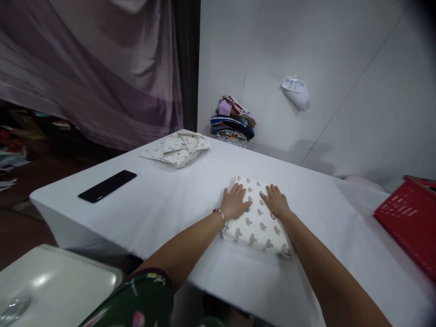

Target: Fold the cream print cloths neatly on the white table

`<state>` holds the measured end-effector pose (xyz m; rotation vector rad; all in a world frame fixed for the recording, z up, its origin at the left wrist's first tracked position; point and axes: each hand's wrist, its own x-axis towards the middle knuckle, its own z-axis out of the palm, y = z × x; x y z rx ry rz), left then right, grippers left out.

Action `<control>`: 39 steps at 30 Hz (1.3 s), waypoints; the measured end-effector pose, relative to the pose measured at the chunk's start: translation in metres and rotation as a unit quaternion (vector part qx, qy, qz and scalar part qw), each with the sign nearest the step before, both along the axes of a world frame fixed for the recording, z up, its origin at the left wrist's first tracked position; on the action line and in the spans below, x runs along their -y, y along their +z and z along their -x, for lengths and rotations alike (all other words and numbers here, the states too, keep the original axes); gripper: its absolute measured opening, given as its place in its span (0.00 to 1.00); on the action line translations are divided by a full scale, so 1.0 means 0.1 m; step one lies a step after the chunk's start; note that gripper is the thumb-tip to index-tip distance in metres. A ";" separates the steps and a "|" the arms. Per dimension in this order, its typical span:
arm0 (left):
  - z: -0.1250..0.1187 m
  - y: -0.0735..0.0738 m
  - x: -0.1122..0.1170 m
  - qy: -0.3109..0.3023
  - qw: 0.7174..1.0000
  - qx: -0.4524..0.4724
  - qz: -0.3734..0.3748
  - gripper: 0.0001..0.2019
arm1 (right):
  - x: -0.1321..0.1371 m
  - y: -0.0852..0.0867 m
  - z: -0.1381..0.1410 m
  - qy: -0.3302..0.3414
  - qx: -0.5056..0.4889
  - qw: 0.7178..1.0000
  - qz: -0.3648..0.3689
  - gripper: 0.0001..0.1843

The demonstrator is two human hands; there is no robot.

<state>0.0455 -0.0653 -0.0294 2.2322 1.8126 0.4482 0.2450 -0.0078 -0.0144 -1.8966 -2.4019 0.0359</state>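
A folded white cloth (260,222) with grey printed shapes lies flat near the front edge of the table; whether it is a garment I cannot tell. My left hand (235,201) rests palm down on its left side, fingers spread. On its right side my right hand (276,200) also lies flat, with the fingers apart. A small blue mark and a small red mark show on the cloth close to my hands. Farther back on the left lies a loosely folded white garment (180,147) with a small dark print, apart from both hands.
A black phone-like slab (107,186) lies at the table's left. The white-covered table (163,204) bears a red plastic basket (408,218) at the right. A stack of folded clothes (233,120) stands by the wall. A pale lidded surface (61,286) is at lower left.
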 end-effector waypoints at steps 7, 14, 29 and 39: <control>-0.02 0.13 -0.04 -0.002 1.000 -0.008 0.028 0.34 | -0.01 -0.13 -0.03 -0.005 -0.005 1.000 0.017 0.31; -0.08 0.20 -0.41 0.020 0.999 -0.026 -0.007 0.37 | -0.01 -0.12 -0.02 0.003 -0.017 1.000 0.009 0.31; -0.03 0.06 -0.45 0.031 0.999 -0.018 -0.006 0.34 | -0.14 -0.05 -0.34 -0.158 -0.347 0.923 0.048 0.32; -0.01 0.01 -0.48 0.033 0.999 -0.023 0.001 0.36 | -0.50 0.07 -0.34 -0.260 -0.419 0.853 0.171 0.26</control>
